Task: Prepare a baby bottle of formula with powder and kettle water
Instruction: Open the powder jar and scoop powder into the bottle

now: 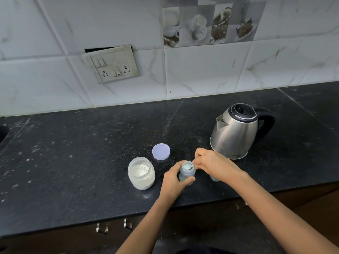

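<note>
Soft even light, glare on kettle (236,132), edges bowed, perhaps slightly blurred

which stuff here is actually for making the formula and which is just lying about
For the job:
bottle, gripped by the left hand
scoop, pinched by the right hand over the bottle mouth
powder jar, open
jar lid, lying on the counter
kettle

Just there:
wall socket plate
picture tiles
drawer handles

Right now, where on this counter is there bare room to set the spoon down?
Bare counter stretches left of the powder jar, and behind the jar lid toward the wall, left of the kettle. Crowded at the front middle: jar, lid, bottle in the left hand, right hand with the spoon, kettle.
</note>
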`<state>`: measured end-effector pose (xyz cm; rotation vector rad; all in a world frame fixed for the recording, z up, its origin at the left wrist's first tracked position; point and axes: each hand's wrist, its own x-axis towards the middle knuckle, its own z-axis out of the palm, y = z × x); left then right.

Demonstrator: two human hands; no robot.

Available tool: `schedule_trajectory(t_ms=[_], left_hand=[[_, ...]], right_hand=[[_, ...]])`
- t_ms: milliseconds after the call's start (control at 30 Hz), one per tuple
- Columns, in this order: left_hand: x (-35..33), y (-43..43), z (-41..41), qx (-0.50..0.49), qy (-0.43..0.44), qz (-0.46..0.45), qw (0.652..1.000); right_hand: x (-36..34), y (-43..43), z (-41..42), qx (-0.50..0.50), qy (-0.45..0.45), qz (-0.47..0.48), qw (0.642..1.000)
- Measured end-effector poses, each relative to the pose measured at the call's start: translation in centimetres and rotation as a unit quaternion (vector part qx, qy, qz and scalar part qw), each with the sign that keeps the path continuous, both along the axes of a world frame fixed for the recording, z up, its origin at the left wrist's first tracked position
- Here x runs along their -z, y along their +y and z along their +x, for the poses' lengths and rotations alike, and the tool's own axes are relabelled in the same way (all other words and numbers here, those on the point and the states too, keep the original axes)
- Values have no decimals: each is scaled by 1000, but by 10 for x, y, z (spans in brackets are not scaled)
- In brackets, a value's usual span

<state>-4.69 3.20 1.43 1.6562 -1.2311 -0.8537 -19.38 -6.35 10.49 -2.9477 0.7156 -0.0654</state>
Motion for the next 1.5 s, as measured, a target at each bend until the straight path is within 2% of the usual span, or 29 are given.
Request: schedule_trajectory(t_ms=[100, 167, 200, 367, 467, 567, 633, 800, 1133, 1233, 1333, 1500], left_hand=[[0, 0, -1, 0, 0, -4, 1000], [0, 1, -1, -3, -1, -7, 1000], [0, 1, -1, -2, -1, -8, 1000], [1, 1, -1, -5, 8, -11, 1000], [1, 2, -2, -1, 7, -9, 1000], [1, 2, -1, 0, 4, -8, 1000], [1, 2, -2, 5, 0, -5, 1000], [3, 1, -1, 1, 5, 2, 1000], [5, 0, 1, 6, 2, 5, 1000], [4, -1, 0, 4, -1, 13, 1000], [1, 1, 2, 8, -11, 32, 999], [13, 14, 8, -10, -17, 69, 997]], right_hand=[[6, -2, -2, -37, -39, -23, 998], [9, 5, 0, -30, -70, 38, 996], [10, 9, 0, -35, -43, 31, 998], [12, 10, -1, -23, -124, 7, 992], [8, 11, 0, 8, -96, 6, 995], [6, 14, 0, 18, -88, 57, 994], [3, 14, 3, 38, -50, 68, 996], [1, 15, 9, 96, -71, 111, 987], [4, 14, -9, 127, -253, 78, 956], [-1, 16, -14, 206, -330, 129, 912], [-9, 17, -12, 302, -405, 240, 829], [-22, 15, 9, 328, -472, 391, 719]])
